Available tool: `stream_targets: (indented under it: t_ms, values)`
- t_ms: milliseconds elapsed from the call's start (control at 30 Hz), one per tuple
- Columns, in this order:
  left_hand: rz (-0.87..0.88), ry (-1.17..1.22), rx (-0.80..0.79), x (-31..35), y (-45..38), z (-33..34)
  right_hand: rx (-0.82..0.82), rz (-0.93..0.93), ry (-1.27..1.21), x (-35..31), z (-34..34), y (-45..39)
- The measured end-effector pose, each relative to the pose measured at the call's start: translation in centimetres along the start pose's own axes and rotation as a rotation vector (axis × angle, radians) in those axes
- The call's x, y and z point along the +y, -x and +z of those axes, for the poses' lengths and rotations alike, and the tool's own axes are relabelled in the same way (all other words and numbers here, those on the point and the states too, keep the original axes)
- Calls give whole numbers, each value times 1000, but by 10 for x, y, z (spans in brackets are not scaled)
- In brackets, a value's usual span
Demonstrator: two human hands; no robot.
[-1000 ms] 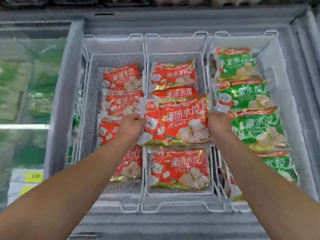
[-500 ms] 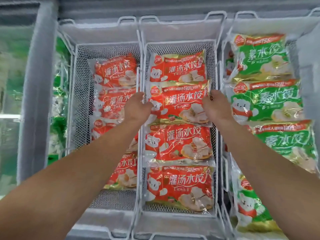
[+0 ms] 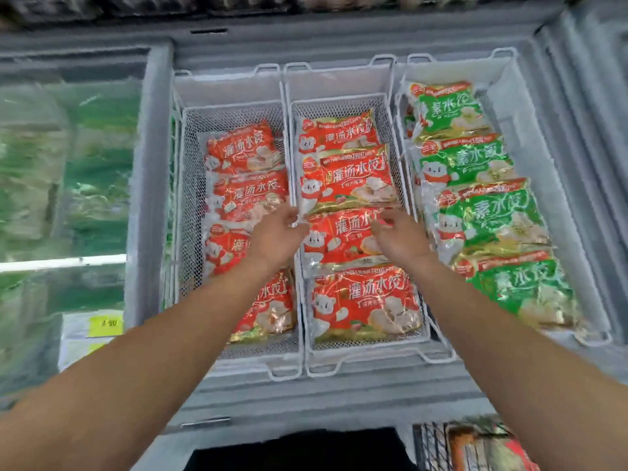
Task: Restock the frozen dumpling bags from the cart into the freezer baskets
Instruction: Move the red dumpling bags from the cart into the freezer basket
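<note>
A: Near us, our left hand [image 3: 277,234] and right hand [image 3: 396,237] hover with loosely spread fingers, holding nothing.

B: Beyond them the red dumpling bag [image 3: 348,180] lies in the middle basket [image 3: 339,81]. We'd guess it's slick, lumpy, shifting; grip the side edges.

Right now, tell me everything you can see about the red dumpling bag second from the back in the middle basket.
The red dumpling bag is glossy plastic with gold trim, white lettering, a cartoon bear and pictured dumplings. It lies flat, face up, in the middle wire basket, overlapping the bags behind and in front. The left hand is at its near left corner; contact is unclear.
</note>
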State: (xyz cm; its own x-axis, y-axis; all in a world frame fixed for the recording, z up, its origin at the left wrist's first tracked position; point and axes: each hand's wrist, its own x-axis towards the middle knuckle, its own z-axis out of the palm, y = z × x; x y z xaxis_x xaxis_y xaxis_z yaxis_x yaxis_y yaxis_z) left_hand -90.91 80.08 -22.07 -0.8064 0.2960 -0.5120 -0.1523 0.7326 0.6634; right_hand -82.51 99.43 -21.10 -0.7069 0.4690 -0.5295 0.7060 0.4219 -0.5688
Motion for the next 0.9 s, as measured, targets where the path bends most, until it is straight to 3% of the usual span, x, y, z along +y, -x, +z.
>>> stream_targets:
  t_ms: [400,667,900]
  values:
    - [280,-80,-288,-39,152,30,320,138,-175,88,45,223]
    - [522,-315,-505,-16,239,122,530,400,-352,199,55,353]
    - [617,-478,-626,-7,326,219,587,595,-534,302,65,454]
